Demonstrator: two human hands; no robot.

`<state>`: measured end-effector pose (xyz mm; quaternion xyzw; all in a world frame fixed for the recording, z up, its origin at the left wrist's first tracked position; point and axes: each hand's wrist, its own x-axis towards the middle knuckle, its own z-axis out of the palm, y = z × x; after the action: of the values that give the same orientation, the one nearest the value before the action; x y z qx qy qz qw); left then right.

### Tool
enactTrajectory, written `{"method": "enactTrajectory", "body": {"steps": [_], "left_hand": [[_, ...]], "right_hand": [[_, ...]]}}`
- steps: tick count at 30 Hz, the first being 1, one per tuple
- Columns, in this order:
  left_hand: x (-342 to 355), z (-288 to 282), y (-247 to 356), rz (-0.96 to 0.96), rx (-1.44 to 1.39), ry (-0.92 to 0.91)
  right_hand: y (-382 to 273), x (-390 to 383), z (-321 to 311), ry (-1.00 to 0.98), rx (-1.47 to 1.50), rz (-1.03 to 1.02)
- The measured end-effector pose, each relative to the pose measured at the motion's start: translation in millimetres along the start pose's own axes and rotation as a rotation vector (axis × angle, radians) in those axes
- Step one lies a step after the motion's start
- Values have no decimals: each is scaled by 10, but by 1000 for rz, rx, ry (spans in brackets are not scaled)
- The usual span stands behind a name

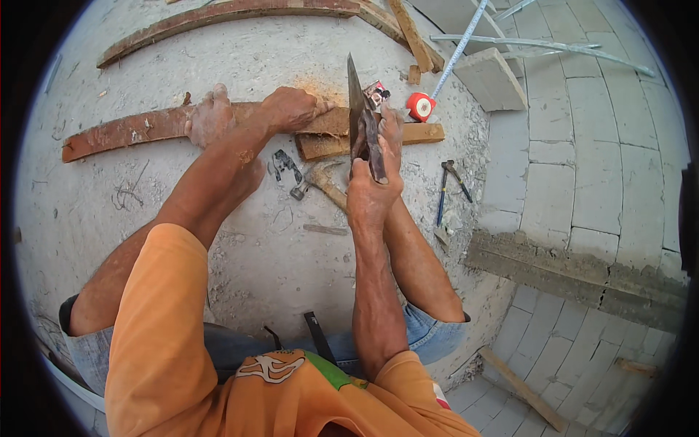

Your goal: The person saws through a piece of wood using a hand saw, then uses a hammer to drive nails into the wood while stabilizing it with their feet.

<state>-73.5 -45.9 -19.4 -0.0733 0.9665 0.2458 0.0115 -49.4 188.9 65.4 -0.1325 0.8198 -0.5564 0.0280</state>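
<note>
My right hand (373,195) is closed around the dark handle of a handsaw (355,91). Its blade stands on edge and points away from me, beside the right end of a long wooden board (145,125). My left hand (293,111) presses on that board with its fingers curled, just left of the blade. Under the board's end lies a shorter wood block (424,132), which sticks out to the right. One bare foot (211,120) rests on the board; the other foot (392,135) is partly hidden behind the saw handle. Sawdust (320,86) lies beyond the cut end.
A claw hammer (331,188) lies between my legs, near a small black object (285,164). Pincers (445,191) lie to the right. A red tape measure (420,107) has its tape pulled out. Another long board (226,13) is at the back; a block wall (553,160) stands right.
</note>
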Motion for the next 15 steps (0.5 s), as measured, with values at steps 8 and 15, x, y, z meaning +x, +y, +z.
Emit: {"method": "enactTrajectory", "body": {"steps": [8,15], "left_hand": [[77,142,174,20,-92,-79],[33,140,-22,-72,-51,-48]], "right_hand": [[-214,-1172,-766,-10,-205,44],[-291,-920,-528,-31,-176,-63]]}}
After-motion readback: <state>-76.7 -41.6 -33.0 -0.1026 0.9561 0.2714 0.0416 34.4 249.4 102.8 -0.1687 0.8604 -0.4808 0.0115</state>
